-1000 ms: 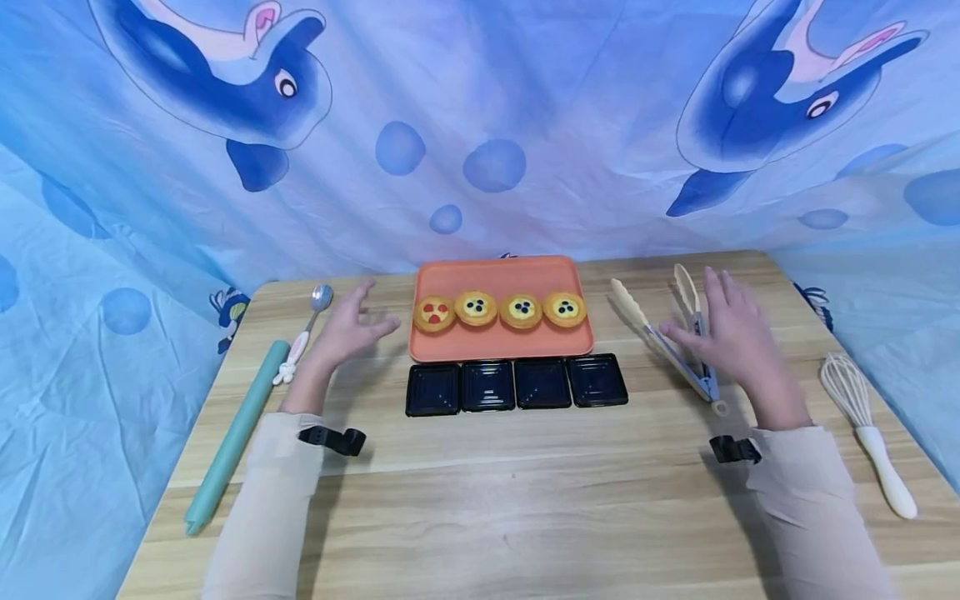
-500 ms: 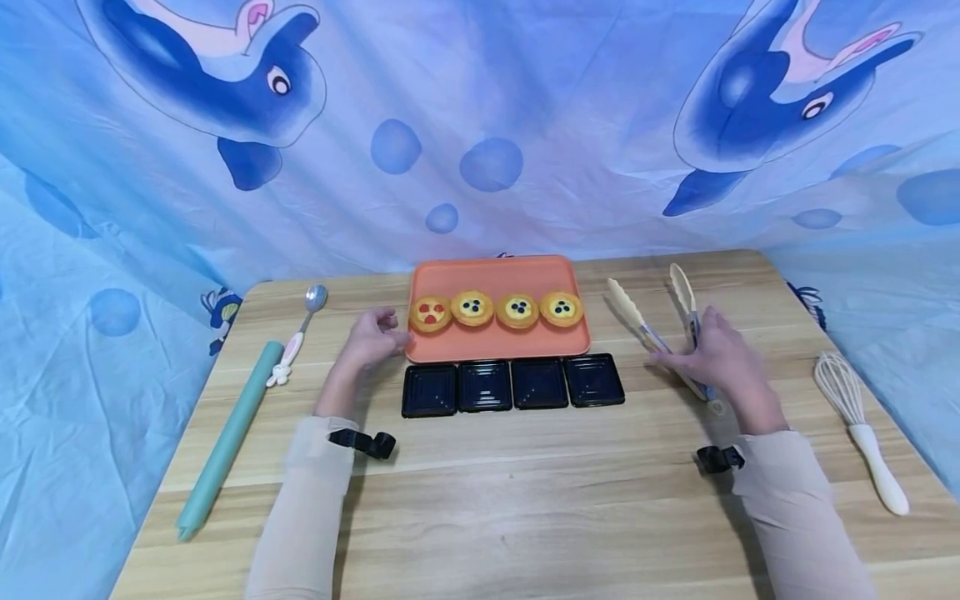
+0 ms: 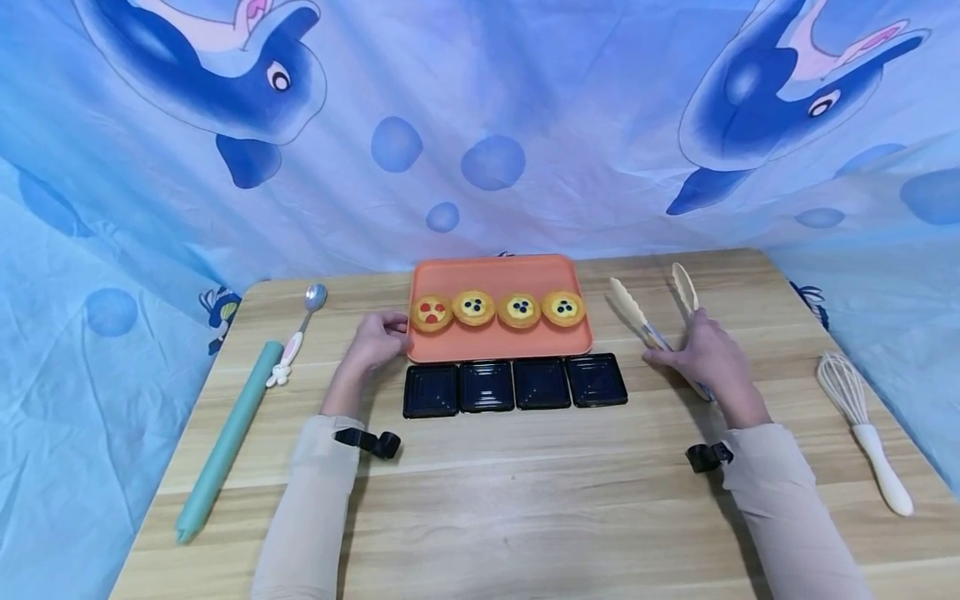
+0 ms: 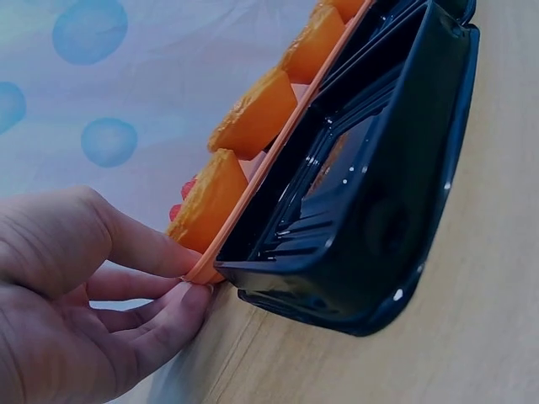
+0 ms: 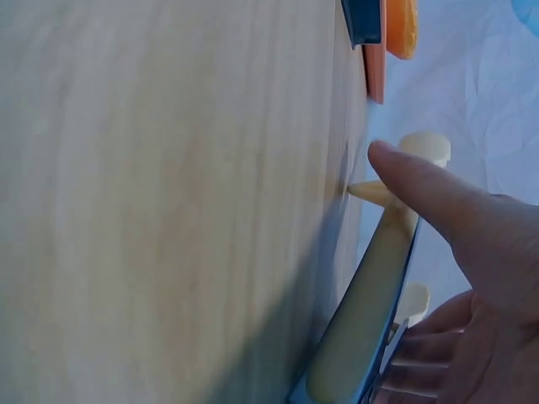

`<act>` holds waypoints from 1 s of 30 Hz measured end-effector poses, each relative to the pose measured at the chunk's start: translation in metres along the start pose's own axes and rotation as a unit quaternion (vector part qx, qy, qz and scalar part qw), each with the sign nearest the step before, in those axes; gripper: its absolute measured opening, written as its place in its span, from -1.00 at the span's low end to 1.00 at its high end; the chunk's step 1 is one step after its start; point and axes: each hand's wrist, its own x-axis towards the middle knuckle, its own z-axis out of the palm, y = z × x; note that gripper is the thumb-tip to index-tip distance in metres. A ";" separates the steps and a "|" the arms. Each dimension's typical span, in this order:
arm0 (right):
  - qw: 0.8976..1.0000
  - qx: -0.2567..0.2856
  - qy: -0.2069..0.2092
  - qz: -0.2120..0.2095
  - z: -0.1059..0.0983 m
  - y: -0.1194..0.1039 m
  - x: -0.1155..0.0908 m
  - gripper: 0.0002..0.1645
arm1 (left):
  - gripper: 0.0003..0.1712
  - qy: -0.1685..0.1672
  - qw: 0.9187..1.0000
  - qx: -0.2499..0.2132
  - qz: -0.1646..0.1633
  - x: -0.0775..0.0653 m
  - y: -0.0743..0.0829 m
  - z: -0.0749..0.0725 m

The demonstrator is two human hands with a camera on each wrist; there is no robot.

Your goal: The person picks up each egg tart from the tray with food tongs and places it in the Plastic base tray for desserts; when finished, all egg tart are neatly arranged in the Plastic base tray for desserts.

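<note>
In the head view, several fruit tarts [image 3: 518, 310] stand in a row on an orange tray [image 3: 495, 272]. One tart [image 3: 431, 313] at the left end carries red pieces; the others bear dark berries. My left hand [image 3: 377, 340] pinches the tray's left rim between thumb and fingers, clear in the left wrist view [image 4: 109, 295]. Spread tongs [image 3: 628, 302] lie on the table right of the tray. Over them my right hand [image 3: 708, 354] reaches, thumb straight across one arm, fingers beside the other. The right wrist view shows the thumb [image 5: 429, 189] extended; finger contact is unclear.
Several black square dishes [image 3: 487, 386] line the tray's front edge. A teal rolled mat or rod [image 3: 228, 446] and a rabbit-handled spoon [image 3: 296, 342] lie at left. A whisk [image 3: 862, 429] lies near the table's right edge. A blue dolphin cloth [image 3: 480, 108] hangs behind.
My left hand has moved right and down onto the tray's left rim and taken hold of it. The right hand has lowered leftward over the tongs. Tray and tongs stay put.
</note>
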 end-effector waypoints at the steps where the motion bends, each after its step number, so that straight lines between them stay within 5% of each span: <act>1: 1.000 0.001 0.003 -0.001 0.000 0.000 0.000 -0.06 | -0.31 0.000 1.000 0.002 0.002 0.000 0.000 0.001; 9: 0.999 0.019 0.028 0.001 -0.001 0.001 -0.001 -0.14 | -0.35 -0.004 1.000 -0.005 0.001 0.001 0.002 0.001; 22: 0.993 0.033 0.100 -0.044 -0.028 -0.006 -0.004 0.19 | -0.39 -0.008 1.000 0.001 -0.003 0.002 0.002 -0.002; 30: 0.988 0.038 0.107 -0.103 -0.043 -0.023 -0.005 -0.13 | -0.36 -0.014 1.000 -0.007 -0.015 0.002 0.002 -0.002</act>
